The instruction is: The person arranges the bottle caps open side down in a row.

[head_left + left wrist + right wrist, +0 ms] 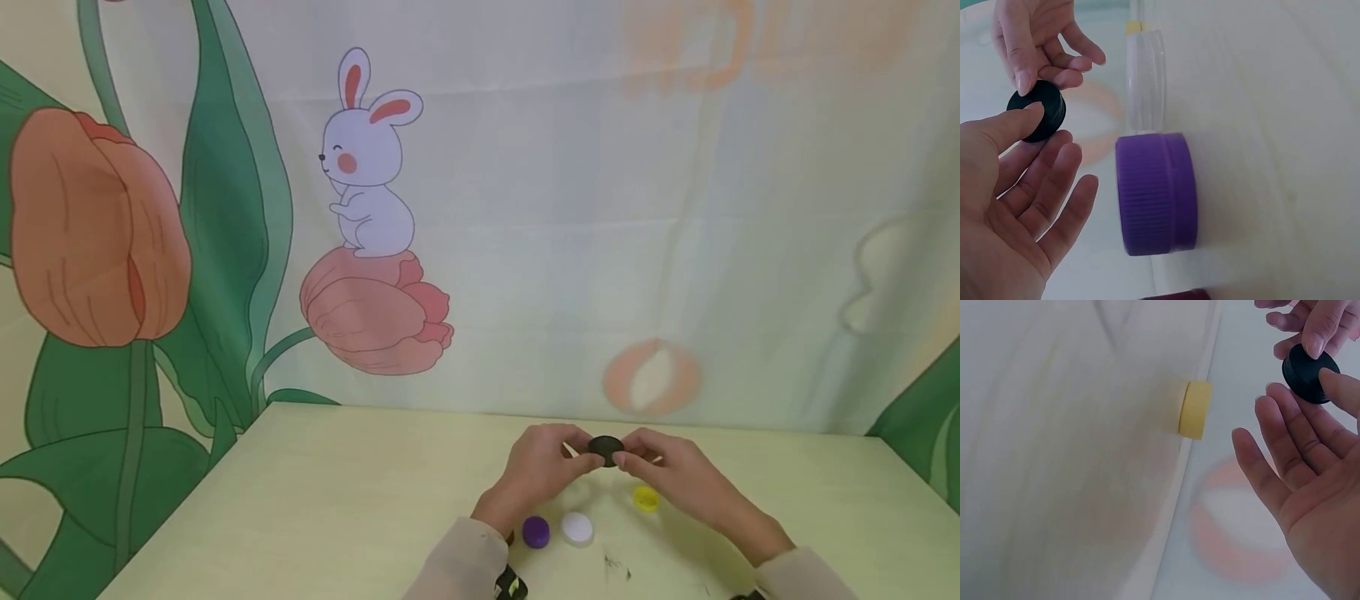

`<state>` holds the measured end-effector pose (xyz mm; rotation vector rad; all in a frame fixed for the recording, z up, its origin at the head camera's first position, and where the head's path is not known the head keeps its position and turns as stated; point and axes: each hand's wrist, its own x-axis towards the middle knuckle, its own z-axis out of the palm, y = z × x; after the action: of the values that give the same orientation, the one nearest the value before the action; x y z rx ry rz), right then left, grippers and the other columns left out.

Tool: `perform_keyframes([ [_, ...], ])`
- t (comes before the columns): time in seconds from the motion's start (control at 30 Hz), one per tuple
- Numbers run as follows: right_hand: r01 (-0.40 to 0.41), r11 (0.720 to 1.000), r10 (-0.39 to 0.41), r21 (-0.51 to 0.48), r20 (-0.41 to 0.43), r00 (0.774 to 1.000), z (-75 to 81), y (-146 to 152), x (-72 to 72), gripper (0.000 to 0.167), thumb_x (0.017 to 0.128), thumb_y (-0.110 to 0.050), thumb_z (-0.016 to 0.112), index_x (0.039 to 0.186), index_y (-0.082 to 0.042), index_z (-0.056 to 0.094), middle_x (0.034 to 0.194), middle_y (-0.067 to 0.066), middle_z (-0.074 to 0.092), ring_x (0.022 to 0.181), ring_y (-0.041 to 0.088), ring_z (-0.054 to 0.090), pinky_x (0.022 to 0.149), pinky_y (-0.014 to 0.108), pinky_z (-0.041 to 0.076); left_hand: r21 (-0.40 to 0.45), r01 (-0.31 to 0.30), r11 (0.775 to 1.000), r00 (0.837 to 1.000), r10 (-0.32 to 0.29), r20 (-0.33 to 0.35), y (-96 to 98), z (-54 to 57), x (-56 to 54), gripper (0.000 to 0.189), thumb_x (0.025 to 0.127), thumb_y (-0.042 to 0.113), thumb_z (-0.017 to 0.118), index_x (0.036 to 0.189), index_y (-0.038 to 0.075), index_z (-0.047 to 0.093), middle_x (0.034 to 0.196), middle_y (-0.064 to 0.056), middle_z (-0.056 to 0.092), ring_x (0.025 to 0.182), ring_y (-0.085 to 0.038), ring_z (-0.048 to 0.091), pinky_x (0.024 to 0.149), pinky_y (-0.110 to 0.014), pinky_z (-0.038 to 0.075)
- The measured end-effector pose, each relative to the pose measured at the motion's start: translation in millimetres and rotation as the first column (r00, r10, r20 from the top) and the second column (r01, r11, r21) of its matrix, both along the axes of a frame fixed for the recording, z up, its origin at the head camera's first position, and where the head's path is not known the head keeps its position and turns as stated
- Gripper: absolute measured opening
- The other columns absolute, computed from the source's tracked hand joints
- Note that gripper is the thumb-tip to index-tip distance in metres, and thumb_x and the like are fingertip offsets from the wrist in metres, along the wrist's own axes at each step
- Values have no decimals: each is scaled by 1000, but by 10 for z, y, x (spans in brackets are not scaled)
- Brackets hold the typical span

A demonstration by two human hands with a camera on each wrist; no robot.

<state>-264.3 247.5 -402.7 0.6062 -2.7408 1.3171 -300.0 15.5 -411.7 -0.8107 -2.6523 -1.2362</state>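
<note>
A round black bottle cap is held above the table between both hands. My left hand pinches its left edge, thumb on the face and fingers behind. On the opposite edge, my right hand pinches it the same way. Both wrist views show the black cap between the two thumbs, with the other fingers spread loosely. Below the hands, a purple cap and a white cap sit side by side. The yellow cap lies under my right hand.
The pale table reaches back to a hanging cloth printed with tulips and a rabbit. Dark marks show on the tabletop near the front. A dark red thing peeks in at the bottom of the left wrist view.
</note>
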Motion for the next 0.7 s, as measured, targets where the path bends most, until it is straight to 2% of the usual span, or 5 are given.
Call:
perform_keyframes([
  [0.13,-11,1000,11,3,2,1000,-19,0,-19,21,108,-33,65,112,-14,72,107,7,74,99,27,70,78,39,55,0,13,1000,1000,-13,-3,-10,7,7,20,92,26,87,109,18,82,88,16,73,74,2,59,67,-20,49],
  [0.27,-5,1000,5,6,3,1000,-22,-2,-25,21,109,-34,63,108,-14,72,103,7,73,98,25,71,79,42,55,-16,23,1000,999,-23,-32,-5,20,11,34,88,20,90,120,19,78,90,13,74,73,3,59,66,-20,48],
  [0.43,3,1000,-3,17,5,1000,-22,-5,-29,25,110,-35,61,104,-13,73,98,5,73,94,22,69,77,40,53,-56,52,997,995,-57,-80,6,35,22,51,85,15,91,132,21,74,93,8,75,68,4,58,61,-18,47],
  [0.57,-7,1000,6,17,17,1000,-32,-9,-28,29,110,-36,60,103,-11,72,97,5,73,92,22,69,76,39,53,-85,67,994,988,-78,-130,6,36,39,52,84,15,92,133,22,74,92,8,75,65,6,56,60,-16,45],
  [0.7,-17,1000,17,6,13,1000,-26,-10,-20,26,110,-34,61,108,-10,73,99,7,73,92,25,68,74,38,53,-95,66,993,987,-79,-138,0,40,50,49,85,19,91,131,22,74,90,9,75,64,7,55,60,-16,45],
])
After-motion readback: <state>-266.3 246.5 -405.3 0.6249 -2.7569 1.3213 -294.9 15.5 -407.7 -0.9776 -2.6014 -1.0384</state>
